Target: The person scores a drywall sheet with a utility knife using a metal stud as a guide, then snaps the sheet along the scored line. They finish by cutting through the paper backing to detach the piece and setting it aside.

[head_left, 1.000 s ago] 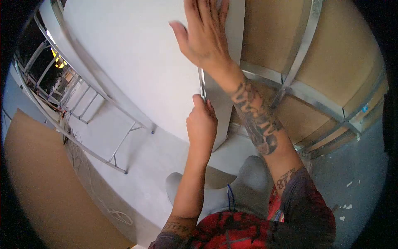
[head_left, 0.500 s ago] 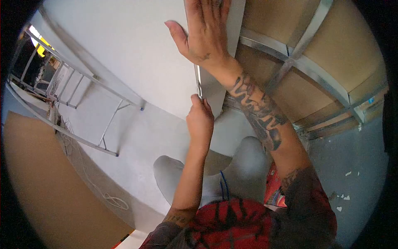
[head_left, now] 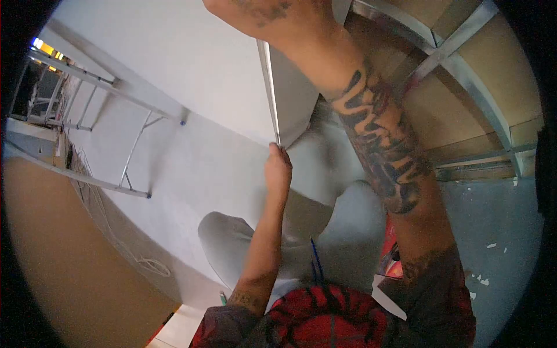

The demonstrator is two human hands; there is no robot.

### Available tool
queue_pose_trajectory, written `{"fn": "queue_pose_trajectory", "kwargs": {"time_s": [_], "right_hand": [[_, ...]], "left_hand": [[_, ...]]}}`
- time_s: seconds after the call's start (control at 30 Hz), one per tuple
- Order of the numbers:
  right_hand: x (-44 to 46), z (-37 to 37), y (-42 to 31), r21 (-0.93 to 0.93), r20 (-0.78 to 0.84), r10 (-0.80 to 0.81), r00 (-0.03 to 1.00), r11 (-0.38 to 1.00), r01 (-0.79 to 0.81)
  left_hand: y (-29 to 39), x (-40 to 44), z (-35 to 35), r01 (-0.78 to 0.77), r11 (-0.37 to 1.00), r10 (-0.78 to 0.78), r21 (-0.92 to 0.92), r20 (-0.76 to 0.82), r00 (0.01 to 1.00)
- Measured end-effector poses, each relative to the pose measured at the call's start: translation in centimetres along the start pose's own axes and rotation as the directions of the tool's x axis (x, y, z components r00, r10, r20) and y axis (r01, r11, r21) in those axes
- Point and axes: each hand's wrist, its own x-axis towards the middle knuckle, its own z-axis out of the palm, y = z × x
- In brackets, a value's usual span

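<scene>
A thin metal strip (head_left: pixel 270 87) runs along the vertical corner of a white panel (head_left: pixel 168 64). My left hand (head_left: pixel 278 170) is closed round the strip's lower end, near the panel's bottom corner. Higher up, my right hand (head_left: pixel 284 14) lies over the upper part of the strip and the panel edge. Its fingers are cut off by the top of the view, so their pose is hidden. The tattooed right forearm reaches up across the right side.
A metal ladder (head_left: pixel 136 151) stands at the left, beside a large brown board (head_left: pixel 69 243). Loose cable (head_left: pixel 154 265) lies on the floor. At the right is a metal stud frame (head_left: pixel 441 55) backed with brown board. My bent knees are below.
My left hand has slid down the strip to its lower end. My right hand has moved up, its fingers leaving the view. The camera view has shifted, and the ladder appears lower-left.
</scene>
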Motion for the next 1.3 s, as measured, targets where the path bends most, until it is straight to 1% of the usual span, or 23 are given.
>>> {"fn": "queue_pose_trajectory", "kwargs": {"time_s": [0.03, 0.07, 0.13, 0.17, 0.27, 0.3, 0.37, 0.4, 0.43, 0.47, 0.53, 0.6, 0.63, 0.7, 0.77, 0.9, 0.97, 1.0, 1.1, 1.13, 1.17, 1.23, 1.3], "right_hand": [[-0.7, -0.2, -0.2, 0.046, 0.049, 0.049, 0.998, 0.998, -0.051], [-1.8, -0.1, -0.3, 0.051, 0.054, 0.051, 0.997, 0.997, -0.054], [-6.1, 0.4, -0.8, 0.224, 0.147, 0.148, 0.978, 0.958, -0.179], [-7.8, 0.4, -0.9, 0.152, 0.192, 0.149, 0.970, 0.972, -0.179], [-10.7, 1.1, -1.1, 0.176, 0.218, 0.165, 0.962, 0.963, -0.205], [-11.3, 1.5, -1.0, 0.178, 0.214, 0.166, 0.963, 0.962, -0.205], [-11.2, 2.3, -0.4, 0.137, 0.085, 0.084, 0.993, 0.986, -0.095], [-10.6, 2.1, -0.3, 0.131, 0.063, 0.069, 0.996, 0.988, -0.077], [-10.6, 1.8, -0.5, 0.141, 0.104, 0.099, 0.990, 0.984, -0.113], [-10.7, 1.5, -0.9, 0.154, 0.163, 0.139, 0.977, 0.974, -0.165], [-10.9, 1.5, -1.1, 0.137, 0.170, 0.153, 0.974, 0.975, -0.177], [-10.8, 1.2, -1.4, 0.120, 0.183, 0.173, 0.968, 0.973, -0.197], [-10.5, 1.0, -1.3, 0.148, 0.181, 0.169, 0.969, 0.969, -0.197], [-10.7, 1.2, -1.3, 0.173, 0.184, 0.179, 0.966, 0.962, -0.211], [-10.8, 1.7, -1.1, 0.218, 0.088, 0.139, 0.986, 0.964, -0.155], [-10.7, 1.6, -1.3, 0.192, 0.151, 0.170, 0.974, 0.961, -0.198], [-11.0, 2.5, -0.9, 0.203, 0.008, 0.102, 0.995, 0.974, -0.102], [-11.1, 2.6, -0.9, 0.206, 0.005, 0.103, 0.995, 0.973, -0.102], [-10.3, 1.9, -1.2, 0.236, 0.018, 0.117, 0.993, 0.965, -0.118], [-10.4, 1.5, -1.2, 0.197, 0.058, 0.129, 0.990, 0.971, -0.138], [-10.6, 1.1, -1.4, 0.161, 0.104, 0.145, 0.984, 0.974, -0.161], [-10.7, 1.2, -1.4, 0.181, 0.111, 0.154, 0.982, 0.968, -0.172], [-10.5, 1.3, -1.3, 0.196, 0.120, 0.167, 0.979, 0.962, -0.188]], "left_hand": [[0.0, 0.0, 0.0, -0.019, 0.999, 0.019, 0.036, -0.001, 1.000], [0.3, 0.3, -0.1, -0.012, 0.999, 0.012, 0.036, 0.001, 1.000], [0.5, -0.1, -0.3, 0.041, 0.999, -0.042, 0.020, 0.030, 0.999], [0.3, -0.1, 0.0, 0.046, 0.999, -0.046, 0.020, 0.030, 0.998], [-0.3, 0.3, 0.6, 0.010, 1.000, -0.010, 0.029, -0.009, 1.000], [-0.4, 0.1, 0.6, 0.012, 0.999, -0.012, 0.040, 0.004, 1.000], [0.2, 0.0, -0.3, -0.007, 0.999, 0.007, 0.043, -0.006, 1.000], [0.6, -0.5, -1.3, 0.015, 1.000, -0.016, 0.017, 0.030, 0.999], [1.1, -0.7, -1.8, 0.044, 0.999, -0.043, -0.012, 0.069, 0.997], [1.4, -1.1, -2.0, 0.046, 0.999, -0.045, -0.017, 0.067, 0.997], [1.1, -1.9, -2.5, 0.083, 0.994, -0.088, 0.066, 0.076, 0.993], [0.6, -2.0, -2.1, 0.079, 0.994, -0.085, 0.073, 0.079, 0.993], [0.6, -1.7, -1.8, 0.056, 0.996, -0.062, 0.073, 0.076, 0.995], [0.9, -1.7, -1.8, 0.066, 0.994, -0.073, 0.083, 0.082, 0.994], [1.0, -1.5, -1.3, 0.080, 0.993, -0.088, 0.086, 0.090, 0.992], [0.2, 0.2, 0.2, 0.072, 0.992, -0.078, 0.105, 0.052, 0.996], [-0.4, 0.3, 1.0, 0.083, 0.992, -0.089, 0.093, 0.059, 0.994], [-0.5, 0.4, 1.0, 0.055, 0.995, -0.060, 0.082, 0.058, 0.997], [-1.3, -0.3, 0.8, 0.019, 0.998, -0.022, 0.065, 0.047, 0.999], [-1.7, -0.5, 1.0, 0.008, 0.998, -0.011, 0.064, 0.056, 0.998], [-1.7, -0.8, 1.0, 0.008, 0.998, -0.011, 0.064, 0.057, 0.998], [-1.6, -0.9, 0.8, 0.043, 0.997, -0.048, 0.067, 0.067, 0.997], [-1.9, -0.5, 1.2, 0.043, 0.996, -0.047, 0.074, 0.059, 0.997]]}}
